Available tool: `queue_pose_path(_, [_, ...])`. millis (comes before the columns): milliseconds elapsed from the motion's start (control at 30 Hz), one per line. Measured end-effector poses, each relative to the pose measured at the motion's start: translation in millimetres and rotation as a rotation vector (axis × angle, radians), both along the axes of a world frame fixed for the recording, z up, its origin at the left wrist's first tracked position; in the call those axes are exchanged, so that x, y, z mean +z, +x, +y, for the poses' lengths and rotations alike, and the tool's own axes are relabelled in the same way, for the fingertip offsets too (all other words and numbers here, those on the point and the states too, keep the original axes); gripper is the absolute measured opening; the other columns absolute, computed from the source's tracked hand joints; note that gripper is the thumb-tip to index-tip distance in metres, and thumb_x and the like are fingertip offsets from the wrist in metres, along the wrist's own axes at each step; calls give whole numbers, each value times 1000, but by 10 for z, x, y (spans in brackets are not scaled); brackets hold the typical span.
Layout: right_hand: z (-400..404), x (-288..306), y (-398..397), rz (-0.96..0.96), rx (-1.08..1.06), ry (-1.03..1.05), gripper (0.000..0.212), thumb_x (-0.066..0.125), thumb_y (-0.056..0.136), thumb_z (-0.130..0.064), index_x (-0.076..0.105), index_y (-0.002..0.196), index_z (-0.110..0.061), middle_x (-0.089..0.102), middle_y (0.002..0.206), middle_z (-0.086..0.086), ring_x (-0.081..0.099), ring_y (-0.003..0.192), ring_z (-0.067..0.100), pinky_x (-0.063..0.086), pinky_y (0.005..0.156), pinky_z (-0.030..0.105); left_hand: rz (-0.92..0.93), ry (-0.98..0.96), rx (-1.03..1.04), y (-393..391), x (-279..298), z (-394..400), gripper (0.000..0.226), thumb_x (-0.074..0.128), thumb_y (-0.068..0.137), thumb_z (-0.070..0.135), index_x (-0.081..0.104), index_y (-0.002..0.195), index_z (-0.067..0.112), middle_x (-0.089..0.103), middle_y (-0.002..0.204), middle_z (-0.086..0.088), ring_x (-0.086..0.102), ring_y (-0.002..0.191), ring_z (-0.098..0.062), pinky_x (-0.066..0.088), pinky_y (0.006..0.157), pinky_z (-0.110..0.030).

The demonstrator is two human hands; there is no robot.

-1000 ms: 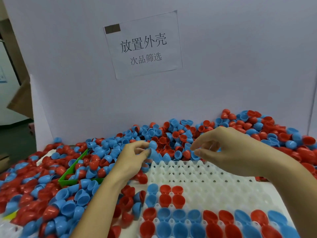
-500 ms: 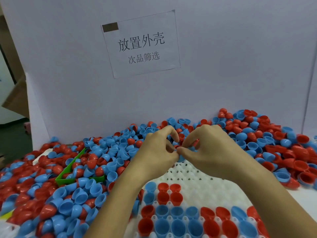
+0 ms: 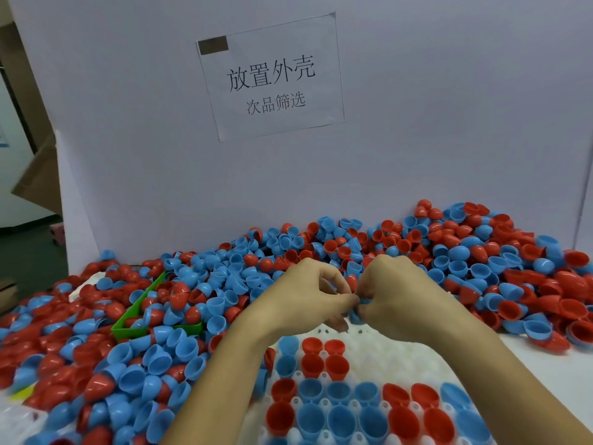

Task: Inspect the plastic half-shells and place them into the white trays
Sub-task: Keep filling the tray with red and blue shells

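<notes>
My left hand (image 3: 306,300) and my right hand (image 3: 396,297) meet fingertip to fingertip above the far edge of the white tray (image 3: 394,358). Between them they pinch a blue half-shell (image 3: 354,314), mostly hidden by the fingers. A bit of red half-shell (image 3: 352,281) shows in the gap between the two hands; whether a hand holds it I cannot tell. The tray's near rows hold several red and blue shells, open side up. A big heap of loose red and blue half-shells (image 3: 465,261) surrounds the tray.
A green bin (image 3: 131,330) lies half buried in the shells at the left. A white board with a paper sign (image 3: 271,77) stands behind the heap. More loose shells (image 3: 96,374) cover the table left of the tray.
Both hands came together from apart and dropped slightly toward the tray's far edge. They now work on one blue shell between the fingertips.
</notes>
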State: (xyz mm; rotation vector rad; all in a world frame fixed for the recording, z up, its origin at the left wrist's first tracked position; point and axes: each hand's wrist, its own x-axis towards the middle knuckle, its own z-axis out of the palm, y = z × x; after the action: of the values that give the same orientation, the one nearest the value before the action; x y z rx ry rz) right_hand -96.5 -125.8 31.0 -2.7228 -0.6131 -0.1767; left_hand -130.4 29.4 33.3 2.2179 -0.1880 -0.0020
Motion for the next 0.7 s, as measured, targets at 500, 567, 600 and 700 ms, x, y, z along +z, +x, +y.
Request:
queue_pose_path(500, [85,-243,-30,209,73,-343,23,71,86,-19,73,108,-19,69,107,1,67,90,20,60,82,36,-287,124,872,-10,-64,1298,11,60,95,17,68,87,19,64,79,7,61,73,-13,41,53,-23])
queue_pose_path(567, [99,-277,-34,220,61,-364,24,70,88,-18,71,112,-19,66,110,1,65,94,20,58,86,36,-204,234,855,12,-106,1279,6,62,94,16,68,91,17,62,81,6,59,69,-13,42,53,-26])
queue_pose_path(600, [105,-289,-33,221,58,-367,24,70,89,-19,70,113,-19,66,111,1,65,95,20,58,87,36,-152,292,836,15,-130,1259,4,64,93,16,68,94,17,61,87,4,58,71,-14,44,57,-27])
queue_pose_path(700, [102,-303,-41,216,46,-370,26,71,89,-21,69,115,-21,66,114,1,64,97,20,57,88,35,-36,397,781,22,-195,1191,19,72,90,19,66,107,13,59,104,-3,60,86,-20,45,72,-30])
